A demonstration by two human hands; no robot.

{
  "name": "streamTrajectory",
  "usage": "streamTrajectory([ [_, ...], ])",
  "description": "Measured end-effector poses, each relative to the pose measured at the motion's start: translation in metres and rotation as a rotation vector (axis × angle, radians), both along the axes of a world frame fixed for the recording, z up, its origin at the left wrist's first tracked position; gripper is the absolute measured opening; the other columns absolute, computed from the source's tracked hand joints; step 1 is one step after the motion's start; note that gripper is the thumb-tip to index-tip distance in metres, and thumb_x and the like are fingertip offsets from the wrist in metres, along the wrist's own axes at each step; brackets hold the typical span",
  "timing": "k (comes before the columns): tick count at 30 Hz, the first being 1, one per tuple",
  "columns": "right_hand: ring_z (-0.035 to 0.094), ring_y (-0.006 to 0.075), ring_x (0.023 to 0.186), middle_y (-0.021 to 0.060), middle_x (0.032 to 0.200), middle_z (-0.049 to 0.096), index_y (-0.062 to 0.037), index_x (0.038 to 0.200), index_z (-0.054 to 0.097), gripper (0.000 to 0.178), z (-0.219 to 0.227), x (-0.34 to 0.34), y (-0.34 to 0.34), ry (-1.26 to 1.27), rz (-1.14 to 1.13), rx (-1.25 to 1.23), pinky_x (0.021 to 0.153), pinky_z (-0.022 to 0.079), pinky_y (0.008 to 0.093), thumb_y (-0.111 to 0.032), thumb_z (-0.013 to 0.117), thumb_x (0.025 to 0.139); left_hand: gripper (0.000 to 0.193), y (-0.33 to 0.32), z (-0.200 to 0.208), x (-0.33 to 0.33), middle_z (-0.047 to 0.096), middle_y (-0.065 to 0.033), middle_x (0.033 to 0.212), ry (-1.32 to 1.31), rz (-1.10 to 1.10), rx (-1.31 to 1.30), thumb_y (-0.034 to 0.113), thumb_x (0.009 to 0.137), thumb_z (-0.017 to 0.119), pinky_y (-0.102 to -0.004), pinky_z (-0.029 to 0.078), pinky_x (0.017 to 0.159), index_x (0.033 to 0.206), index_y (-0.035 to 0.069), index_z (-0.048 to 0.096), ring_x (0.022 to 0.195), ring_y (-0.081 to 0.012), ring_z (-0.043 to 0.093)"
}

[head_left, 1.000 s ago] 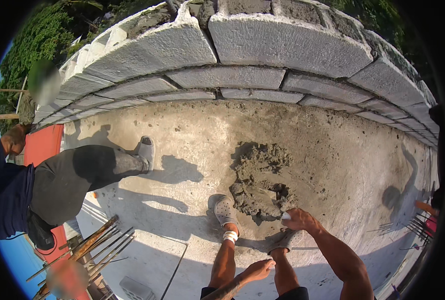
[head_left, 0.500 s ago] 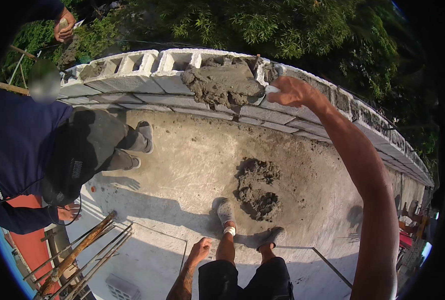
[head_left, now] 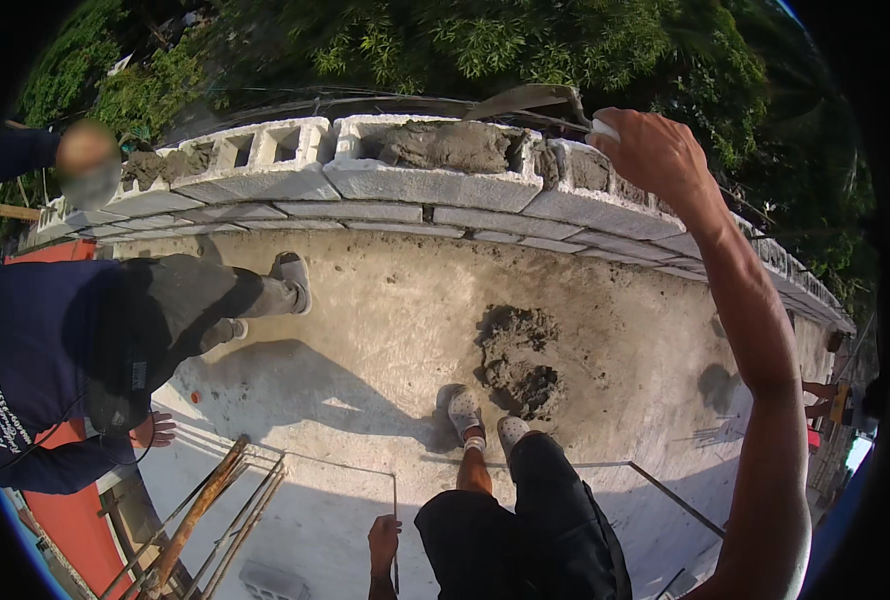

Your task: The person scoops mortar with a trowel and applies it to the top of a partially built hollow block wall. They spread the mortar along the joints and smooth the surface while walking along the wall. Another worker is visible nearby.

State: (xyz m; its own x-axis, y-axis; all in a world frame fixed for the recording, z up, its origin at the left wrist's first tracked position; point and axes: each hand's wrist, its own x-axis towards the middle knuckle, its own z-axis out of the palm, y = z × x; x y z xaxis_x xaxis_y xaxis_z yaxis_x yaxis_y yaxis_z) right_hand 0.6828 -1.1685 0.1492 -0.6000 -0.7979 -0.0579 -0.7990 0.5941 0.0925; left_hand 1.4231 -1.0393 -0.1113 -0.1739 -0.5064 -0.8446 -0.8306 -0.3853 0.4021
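Up at the wall, my right hand (head_left: 650,150) is closed around the white handle of a trowel (head_left: 530,100). The trowel's blade is tilted beyond the far edge of the wall's top. A thick lump of wet grey mortar (head_left: 455,147) lies along the top of a hollow concrete block (head_left: 435,185), just left of and nearer than the blade. Down low beside my left leg hangs my left hand (head_left: 384,545), its fingers curled. It overlaps a thin rod (head_left: 395,490) in view, and whether it touches the rod or holds anything is hidden.
A co-worker in a dark blue top (head_left: 45,340) leans to the wall at left, one hand spread low. Mortar heaps (head_left: 520,360) lie on the floor ahead of my feet. Steel bars and a wooden pole (head_left: 200,510) rise at lower left; trees (head_left: 525,50) stand behind the wall.
The mortar that covered the trowel now sits on the block's top. My right hand has moved up and right with the trowel. My left hand is lower, and my right foot has shifted left.
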Motion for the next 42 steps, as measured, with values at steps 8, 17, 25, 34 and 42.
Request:
streamTrajectory([
  [8,0.073,0.0242,0.077,0.0145,0.086,0.073,-0.0042,0.090,0.073,0.016,0.012,0.048,-0.072,0.027,0.272,0.445,0.060,0.057,0.0379,-0.015,0.061,0.085,0.022,-0.076,0.014,-0.064,0.070,-0.0154,0.096,0.346,-0.134,-0.177,0.009,0.095,0.049,-0.0332,0.055,0.073,0.110,-0.002,0.060,0.084,-0.0241,0.070],
  [17,0.072,0.0281,0.073,0.0183,0.082,0.071,-0.0035,0.084,0.070,0.015,-0.006,0.003,-0.040,-0.251,0.086,0.207,0.061,0.058,0.0384,-0.010,0.057,0.086,0.026,-0.191,0.093,-0.094,0.068,-0.0137,0.101,0.175,-0.001,-0.023,0.015,0.097,0.046,-0.0342,0.052,0.072,0.117,0.004,0.057,0.085,-0.0221,0.067],
  [25,0.065,0.0451,0.091,0.0282,0.094,0.067,0.0012,0.127,0.058,0.045,-0.059,0.138,0.017,-0.870,-0.700,-0.528,0.079,0.052,0.0452,-0.027,0.062,0.092,0.026,-0.289,0.119,-0.149,0.069,-0.0140,0.098,0.090,0.043,-0.021,0.018,0.097,0.048,-0.0331,0.053,0.068,0.116,0.003,0.058,0.081,-0.0213,0.067],
  [34,0.064,0.0445,0.094,0.0293,0.099,0.066,-0.0049,0.128,0.058,0.045,-0.122,0.176,-0.011,-0.918,-0.739,-0.277,0.084,0.052,0.0473,-0.031,0.059,0.091,0.025,-0.408,0.148,-0.224,0.068,-0.0131,0.099,0.226,-0.075,-0.124,0.009,0.098,0.042,-0.0313,0.051,0.073,0.116,0.000,0.057,0.084,-0.0197,0.066],
  [42,0.066,0.0400,0.094,0.0216,0.099,0.069,-0.0164,0.127,0.061,0.039,-0.055,0.092,0.014,-0.739,-0.709,-0.009,0.083,0.053,0.0485,-0.031,0.059,0.090,0.030,-0.473,0.133,-0.215,0.067,-0.0154,0.102,0.124,-0.144,0.018,0.005,0.093,0.042,-0.0351,0.052,0.075,0.118,-0.001,0.057,0.086,-0.0222,0.066],
])
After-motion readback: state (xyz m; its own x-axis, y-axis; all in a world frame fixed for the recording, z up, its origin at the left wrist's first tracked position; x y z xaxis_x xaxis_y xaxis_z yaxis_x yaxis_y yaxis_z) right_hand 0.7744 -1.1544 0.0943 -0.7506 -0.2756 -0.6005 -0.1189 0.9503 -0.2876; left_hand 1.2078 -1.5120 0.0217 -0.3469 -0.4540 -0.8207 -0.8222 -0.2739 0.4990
